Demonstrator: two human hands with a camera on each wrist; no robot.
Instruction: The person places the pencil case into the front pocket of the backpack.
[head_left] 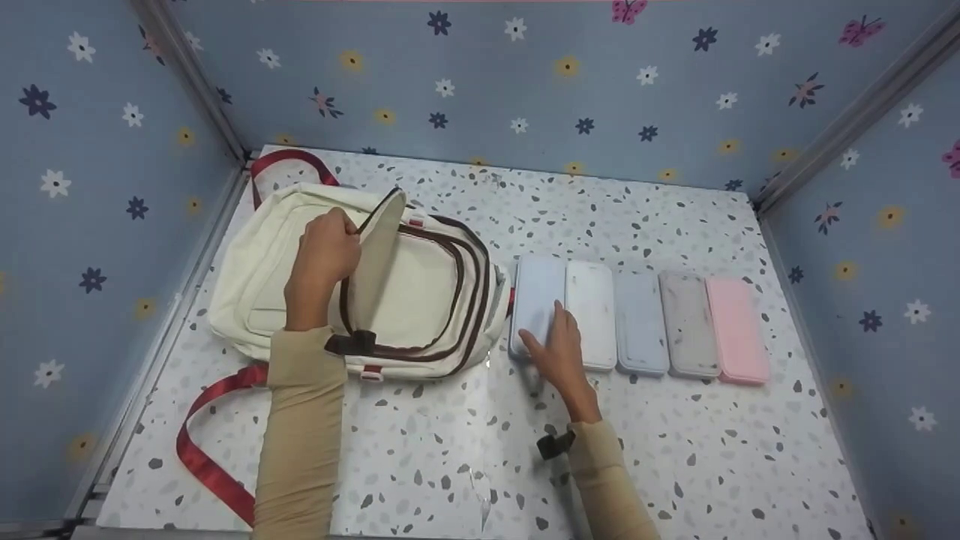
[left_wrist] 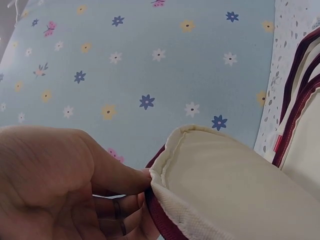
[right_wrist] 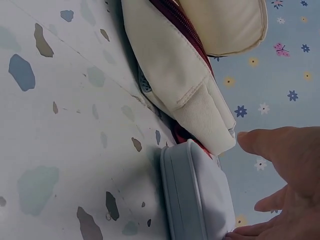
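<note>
A cream backpack (head_left: 281,247) with dark red zip edges lies on its back, its front pocket flap (head_left: 375,262) raised. My left hand (head_left: 324,251) pinches the flap's edge between thumb and fingers, close up in the left wrist view, where the flap (left_wrist: 225,180) shows its cream lining. Just right of the bag lies a pale blue zipped case (head_left: 540,289). Over its near right side is my right hand (head_left: 559,356), thumb and fingers spread. In the right wrist view the fingers reach the edge of the case (right_wrist: 212,195); whether they touch it I cannot tell.
Right of the pale blue case, a white case (head_left: 590,315), a blue case (head_left: 641,322), a grey case (head_left: 688,322) and a pink case (head_left: 739,330) lie in a row. A red strap (head_left: 206,457) trails toward the front. Flowered panels (head_left: 480,75) wall the speckled table (head_left: 435,457).
</note>
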